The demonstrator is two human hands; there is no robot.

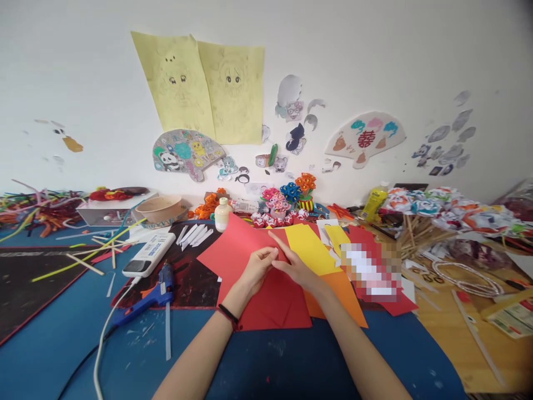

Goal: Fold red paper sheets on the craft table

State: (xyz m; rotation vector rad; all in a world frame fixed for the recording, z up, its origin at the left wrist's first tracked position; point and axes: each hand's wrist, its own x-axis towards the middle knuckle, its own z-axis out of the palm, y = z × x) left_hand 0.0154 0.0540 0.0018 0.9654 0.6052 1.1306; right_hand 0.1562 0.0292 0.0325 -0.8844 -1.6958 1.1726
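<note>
In the middle of the head view, a sheet of red paper (237, 253) is raised and bent above more red sheets. My left hand (257, 269) has thumb and fingers pinched together at the sheet; the fingertips are partly hidden. Against it on the right lies my right hand (297, 269), its fingers stretched out along the paper and its thumb close to my left fingertips. Beneath, a flat red sheet (270, 319) rests on the blue tabletop (287, 361). Yellow paper (308, 247) and orange paper (337, 297) stick out to the right of my right hand.
A blue glue gun (162, 289) and a white power strip (150, 254) with cables lie left. Behind stand a glue bottle (222, 215), a paper bowl (160, 208) and craft flowers (291, 193). Wrapped sticks (410, 228) and a coiled cord (468, 278) lie right.
</note>
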